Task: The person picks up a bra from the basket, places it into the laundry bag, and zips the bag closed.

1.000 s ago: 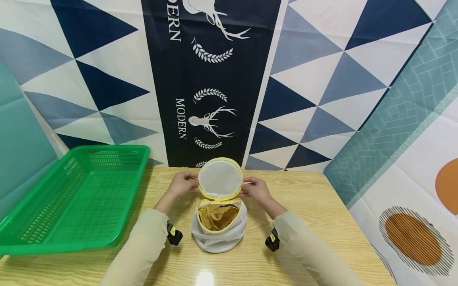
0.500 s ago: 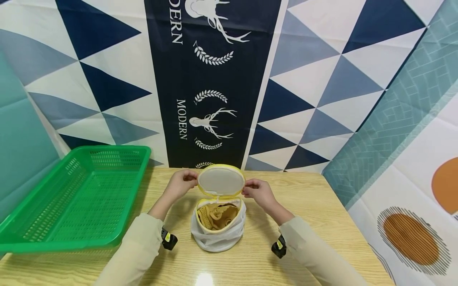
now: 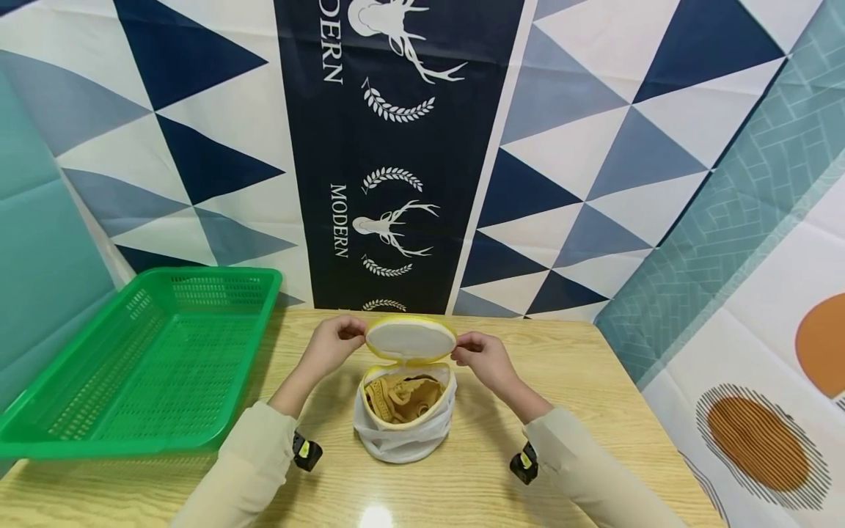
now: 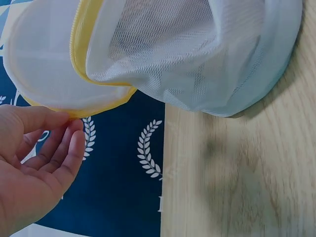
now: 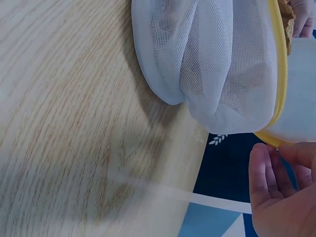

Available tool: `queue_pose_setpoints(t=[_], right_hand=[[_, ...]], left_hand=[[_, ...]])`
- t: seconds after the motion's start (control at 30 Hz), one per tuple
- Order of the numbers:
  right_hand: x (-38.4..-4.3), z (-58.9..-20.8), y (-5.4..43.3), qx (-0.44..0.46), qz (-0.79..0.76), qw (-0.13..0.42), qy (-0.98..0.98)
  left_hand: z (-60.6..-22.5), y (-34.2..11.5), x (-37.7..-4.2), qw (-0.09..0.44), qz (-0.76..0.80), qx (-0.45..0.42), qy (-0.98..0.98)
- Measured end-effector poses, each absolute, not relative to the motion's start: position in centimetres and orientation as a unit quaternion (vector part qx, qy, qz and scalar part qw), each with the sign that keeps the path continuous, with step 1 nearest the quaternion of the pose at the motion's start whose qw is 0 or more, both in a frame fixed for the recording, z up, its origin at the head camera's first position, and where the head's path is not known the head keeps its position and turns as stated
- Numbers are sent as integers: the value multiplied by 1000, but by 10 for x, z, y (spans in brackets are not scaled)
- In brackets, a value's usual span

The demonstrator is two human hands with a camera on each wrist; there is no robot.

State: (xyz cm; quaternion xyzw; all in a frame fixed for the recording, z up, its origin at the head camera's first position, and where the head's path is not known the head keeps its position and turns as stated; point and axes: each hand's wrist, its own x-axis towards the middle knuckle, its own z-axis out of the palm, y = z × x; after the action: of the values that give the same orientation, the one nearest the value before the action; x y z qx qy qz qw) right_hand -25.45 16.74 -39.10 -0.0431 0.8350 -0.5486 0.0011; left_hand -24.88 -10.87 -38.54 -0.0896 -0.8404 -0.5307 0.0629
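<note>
A white mesh laundry bag (image 3: 405,444) with a yellow zip edge stands on the wooden table, its round lid (image 3: 411,341) raised at the back. Inside the bag lies a tan lacy garment (image 3: 403,396), folded up. My left hand (image 3: 335,343) pinches the lid's yellow rim on the left side, thumb on top, as the left wrist view shows. On the opposite side my right hand (image 3: 485,358) pinches the same rim between thumb and fingers. The bag's mesh wall (image 5: 212,64) sags in folds in the right wrist view.
A green plastic basket (image 3: 198,367) with perforated walls sits on the left of the table. Behind the wooden table (image 3: 541,381) hangs a patterned cloth (image 3: 396,147) with deer and triangles. More patterned fabric (image 3: 752,381) is on the right.
The lid has tilted forward over the bag, so its disc looks narrower. Both hands still hold its rim, and the forearms have spread slightly apart.
</note>
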Motion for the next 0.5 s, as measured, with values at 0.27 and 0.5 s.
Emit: queue_pose_setpoints(t=[0.27,0.5], right_hand=[[-242,-381,169,-74,-515,-12,854],[-240,-386,174,-105,-466,-39,878]], left_hand=[[-386,-110,-242,74,-521,-94,-845],[-386,-110,-234,92,-512,-102,-848]])
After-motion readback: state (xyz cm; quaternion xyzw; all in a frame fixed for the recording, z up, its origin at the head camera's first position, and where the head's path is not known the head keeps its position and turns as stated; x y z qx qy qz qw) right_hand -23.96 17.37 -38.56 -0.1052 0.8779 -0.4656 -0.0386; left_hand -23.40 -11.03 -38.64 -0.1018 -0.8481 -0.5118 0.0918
